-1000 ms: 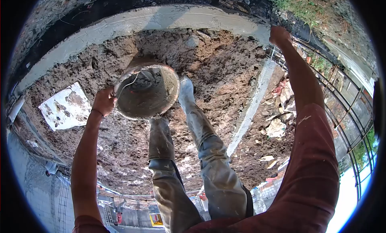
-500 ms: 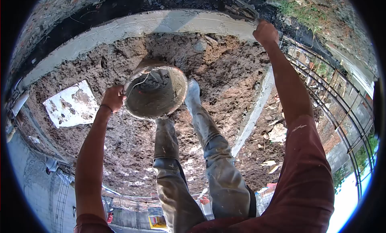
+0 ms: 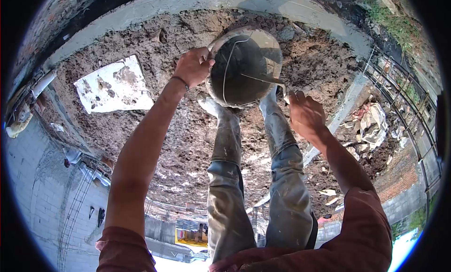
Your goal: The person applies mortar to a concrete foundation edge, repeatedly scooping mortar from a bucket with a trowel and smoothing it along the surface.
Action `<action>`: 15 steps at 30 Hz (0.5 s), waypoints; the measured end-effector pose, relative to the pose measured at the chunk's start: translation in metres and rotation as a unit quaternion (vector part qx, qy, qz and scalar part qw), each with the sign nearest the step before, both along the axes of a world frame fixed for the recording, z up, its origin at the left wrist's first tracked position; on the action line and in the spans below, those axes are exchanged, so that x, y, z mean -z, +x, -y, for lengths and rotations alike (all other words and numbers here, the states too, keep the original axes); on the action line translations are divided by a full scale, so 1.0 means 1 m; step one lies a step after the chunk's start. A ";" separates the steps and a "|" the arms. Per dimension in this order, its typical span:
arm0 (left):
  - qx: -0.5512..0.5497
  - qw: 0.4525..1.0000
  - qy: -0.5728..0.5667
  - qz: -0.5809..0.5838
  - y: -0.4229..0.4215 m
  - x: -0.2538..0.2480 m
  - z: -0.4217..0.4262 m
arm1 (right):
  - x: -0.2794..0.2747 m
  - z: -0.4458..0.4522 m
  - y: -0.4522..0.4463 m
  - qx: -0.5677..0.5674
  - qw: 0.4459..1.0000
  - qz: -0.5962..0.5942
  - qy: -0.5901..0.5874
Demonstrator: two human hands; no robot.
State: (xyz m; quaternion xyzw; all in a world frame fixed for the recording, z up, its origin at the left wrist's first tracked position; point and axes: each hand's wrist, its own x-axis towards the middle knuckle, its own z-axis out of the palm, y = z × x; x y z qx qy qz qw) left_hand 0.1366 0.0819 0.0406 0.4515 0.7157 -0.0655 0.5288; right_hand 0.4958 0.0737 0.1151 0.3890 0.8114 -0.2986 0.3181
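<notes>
A round bucket (image 3: pixel 239 89) with wet grey mortar inside and a thin wire handle hangs or stands tilted in front of my boots. My left hand (image 3: pixel 193 68) is closed on the bucket's left rim. At the right side of the bucket, my right hand (image 3: pixel 305 112) is closed round the handle of a trowel (image 3: pixel 268 79). The trowel's blade reaches over the rim into the bucket's mouth. Whether the blade touches the mortar cannot be made out.
A mortar-coated ledge (image 3: pixel 188 3) curves beyond rough brown soil (image 3: pixel 178 150). A stained white board (image 3: pixel 114 86) lies at the left. Steel rebar frames (image 3: pixel 399 103) stand at the right, near a crumpled sack (image 3: pixel 373 125). A narrow concrete strip (image 3: pixel 347 103) crosses the soil.
My right hand has come down from the ledge with the trowel to the bucket. The bucket and my left hand now appear farther right and higher, and the whole view has shifted.
</notes>
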 end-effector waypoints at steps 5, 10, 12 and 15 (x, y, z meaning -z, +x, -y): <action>0.038 0.995 0.081 0.036 0.050 0.014 -0.035 | 0.094 -0.029 -0.069 -0.037 0.971 -0.062 0.226; -0.082 0.991 -0.040 0.100 0.047 0.013 -0.034 | 0.148 -0.015 -0.030 -0.256 0.941 -0.097 0.201; 0.067 0.996 0.059 0.015 0.044 0.016 -0.023 | 0.181 0.007 0.000 -0.266 0.959 -0.066 0.064; 0.002 0.999 0.014 0.043 0.042 0.018 -0.021 | 0.141 -0.020 -0.010 -0.063 0.985 -0.155 0.040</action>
